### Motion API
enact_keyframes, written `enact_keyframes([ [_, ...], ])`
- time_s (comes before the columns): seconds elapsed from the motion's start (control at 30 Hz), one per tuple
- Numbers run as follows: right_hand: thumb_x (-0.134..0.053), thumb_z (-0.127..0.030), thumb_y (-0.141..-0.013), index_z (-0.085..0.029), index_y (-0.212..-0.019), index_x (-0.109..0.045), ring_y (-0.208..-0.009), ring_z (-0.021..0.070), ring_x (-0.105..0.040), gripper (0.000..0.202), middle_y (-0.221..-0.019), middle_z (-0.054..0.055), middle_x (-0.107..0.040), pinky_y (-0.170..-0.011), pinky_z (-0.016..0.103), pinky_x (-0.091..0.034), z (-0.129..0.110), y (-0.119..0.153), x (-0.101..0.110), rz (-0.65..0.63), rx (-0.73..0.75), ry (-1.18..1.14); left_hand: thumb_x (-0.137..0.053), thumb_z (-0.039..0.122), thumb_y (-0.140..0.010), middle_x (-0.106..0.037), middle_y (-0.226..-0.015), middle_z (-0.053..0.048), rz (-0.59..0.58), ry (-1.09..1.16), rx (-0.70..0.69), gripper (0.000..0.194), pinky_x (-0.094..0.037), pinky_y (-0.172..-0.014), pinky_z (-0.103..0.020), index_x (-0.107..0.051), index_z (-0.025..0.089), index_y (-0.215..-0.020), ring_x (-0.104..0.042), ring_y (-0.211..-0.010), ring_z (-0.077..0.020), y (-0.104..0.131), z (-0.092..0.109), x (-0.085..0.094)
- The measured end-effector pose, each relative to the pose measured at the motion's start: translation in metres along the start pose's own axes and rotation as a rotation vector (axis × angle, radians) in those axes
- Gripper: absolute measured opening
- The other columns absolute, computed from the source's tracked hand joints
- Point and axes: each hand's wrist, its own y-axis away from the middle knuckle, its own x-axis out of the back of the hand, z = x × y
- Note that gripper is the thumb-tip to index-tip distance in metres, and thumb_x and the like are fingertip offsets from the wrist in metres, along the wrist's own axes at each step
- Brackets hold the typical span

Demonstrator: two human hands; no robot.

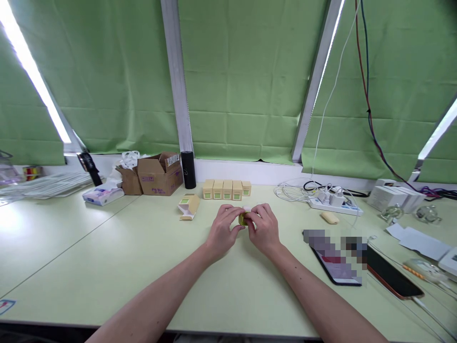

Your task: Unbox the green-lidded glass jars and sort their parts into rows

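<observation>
Over the middle of the table, my left hand and my right hand meet around a small yellow-green object. Both sets of fingers are closed on it, and they cover most of it, so its kind cannot be made out. A bit of white shows at its top between the fingertips. To the left of my hands lies an opened tan carton with its flaps out. Just behind them stands a row of several small tan boxes with green square labels, side by side.
At the back left are a cardboard box, a black cylinder and a tissue pack. On the right lie a tablet-like device, a phone, a power strip with tangled cables, and white boxes.
</observation>
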Motion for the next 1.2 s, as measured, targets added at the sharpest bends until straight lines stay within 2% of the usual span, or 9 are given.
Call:
enact_keyframes([
  [0.47,-0.058,-0.008,-0.094,-0.02,-0.081,-0.067,-0.077,0.0203,-0.048,0.02,-0.076,0.004,-0.059,-0.066,0.033,-0.037,0.0006,-0.0005,-0.0006,-0.029,0.01,0.018,-0.069,0.013,-0.089,-0.073,-0.12,-0.01,0.007,-0.075,0.011,0.046,-0.056,-0.096,-0.051,-0.063,0.024,-0.133,-0.058,-0.115,-0.029,0.0006,-0.0009,-0.002],
  [0.9,-0.057,-0.009,-0.095,-0.02,-0.079,-0.064,-0.076,0.0199,-0.046,0.021,-0.075,0.004,-0.058,-0.067,0.034,-0.035,0.0026,0.0004,-0.0021,-0.01,0.053,0.045,-0.07,0.014,-0.089,-0.073,-0.121,-0.009,0.013,-0.105,0.023,0.045,-0.056,-0.096,-0.051,-0.063,0.024,-0.133,-0.057,-0.115,-0.0286,0.0006,-0.0032,-0.0017],
  [1.2,-0.056,-0.011,-0.096,-0.021,-0.079,-0.064,-0.076,0.0204,-0.046,0.022,-0.075,0.004,-0.057,-0.067,0.035,-0.034,0.0023,0.0011,-0.0019,-0.042,0.04,0.074,-0.07,0.014,-0.089,-0.073,-0.12,-0.009,0.021,-0.106,0.039,0.043,-0.056,-0.096,-0.052,-0.064,0.024,-0.131,-0.056,-0.114,-0.0291,0.0004,-0.0055,-0.0026],
])
